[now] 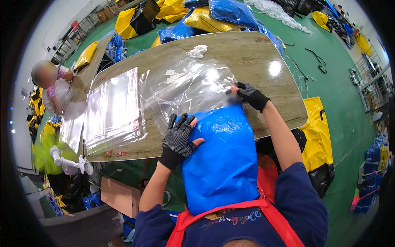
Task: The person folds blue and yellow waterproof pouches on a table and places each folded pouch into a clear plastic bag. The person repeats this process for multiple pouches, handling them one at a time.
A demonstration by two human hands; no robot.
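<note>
A folded blue woven plastic sheet or bag (pixel 222 156) reaches from my lap up over the table's near edge. Its far end lies at or inside the near edge of a clear plastic bag (pixel 177 82); I cannot tell how far in it goes. My left hand (pixel 180 139), in a black dotted glove with bare fingertips, lies with fingers spread on the blue piece's left edge and the plastic. At the far right corner, my right hand (pixel 251 95), gloved alike, has its fingers closed on the clear bag's edge; a blurred patch partly hides the fingertips.
A stack of clear plastic bags (pixel 113 109) lies on the wooden table (pixel 251 49) to the left. Crumpled white plastic (pixel 198 51) sits at the back. A white fan (pixel 70 162) stands at the left, near another person (pixel 61 84). Blue and yellow bundles (pixel 205 20) lie beyond.
</note>
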